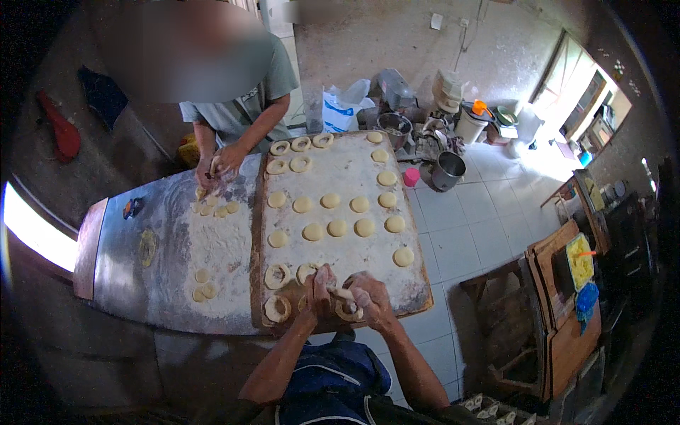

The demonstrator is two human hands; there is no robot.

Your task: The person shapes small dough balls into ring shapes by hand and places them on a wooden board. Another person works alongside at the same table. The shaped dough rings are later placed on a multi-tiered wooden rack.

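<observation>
My left hand [319, 294] and my right hand [372, 301] are raised over the near edge of a floured board. Between them both hands grip a pale piece of dough [343, 292], seen partly edge-on. Just below it, a dough ring [348, 312] lies on the board [340, 255], partly covered by my hands. More dough rings [278, 308] rest to the left of my left hand. Several round dough pieces [336, 227] sit in loose rows farther up the board, with more rings [301, 144] at its far left corner.
Across the metal table [127, 248], another person's hands [219, 166] work on dough beside small dough pieces [212, 207]. Beyond the board, a metal pot [448, 171] and a pink cup [411, 176] stand on tiles. At right, a wooden table [570, 319] holds a yellow-filled tray [581, 262].
</observation>
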